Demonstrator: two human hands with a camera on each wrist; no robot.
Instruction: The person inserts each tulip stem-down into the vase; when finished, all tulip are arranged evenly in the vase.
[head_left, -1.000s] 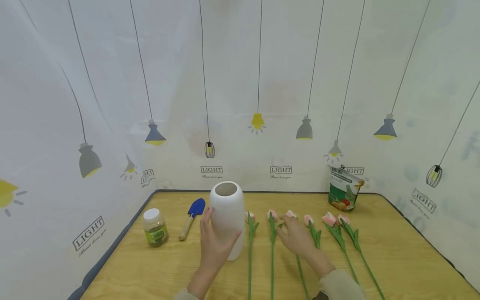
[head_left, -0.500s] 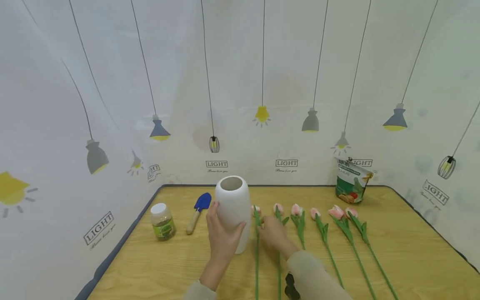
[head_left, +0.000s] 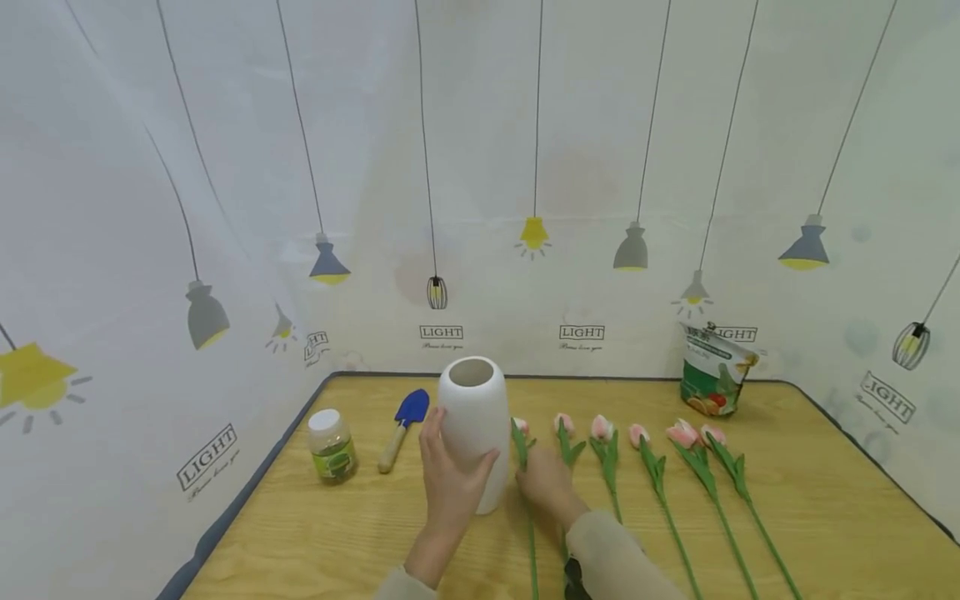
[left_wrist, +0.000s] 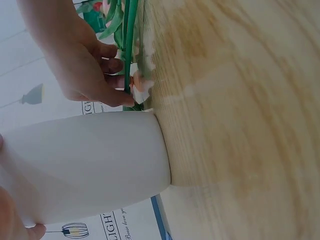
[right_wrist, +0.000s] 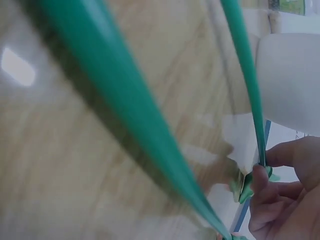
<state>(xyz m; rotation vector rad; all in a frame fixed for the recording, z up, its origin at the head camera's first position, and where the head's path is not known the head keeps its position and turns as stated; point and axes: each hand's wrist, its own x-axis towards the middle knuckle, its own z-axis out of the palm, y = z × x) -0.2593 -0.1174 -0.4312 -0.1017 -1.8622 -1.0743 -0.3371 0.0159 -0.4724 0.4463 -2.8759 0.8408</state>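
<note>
A white vase (head_left: 474, 417) stands upright on the wooden table. My left hand (head_left: 453, 483) holds its side, thumb at the front and fingers round the left. To the vase's right, my right hand (head_left: 551, 487) pinches the green stem of the leftmost pink tulip (head_left: 533, 550), just below its leaves. In the right wrist view thumb and fingertip meet on that tulip stem (right_wrist: 248, 75). The left wrist view shows the right hand (left_wrist: 80, 65) close beside the vase (left_wrist: 90, 165). My right forearm partly covers the second tulip (head_left: 565, 427).
Several more pink tulips (head_left: 656, 471) lie in a row to the right. A blue trowel (head_left: 412, 408) with a wooden handle and a white-lidded jar (head_left: 332, 446) lie and stand to the left. A green and white pouch (head_left: 712, 375) stands at the back right.
My right hand has moved left from over the third tulip to the leftmost one and now pinches its stem. My left hand keeps its hold on the vase. The head view has shifted slightly.
</note>
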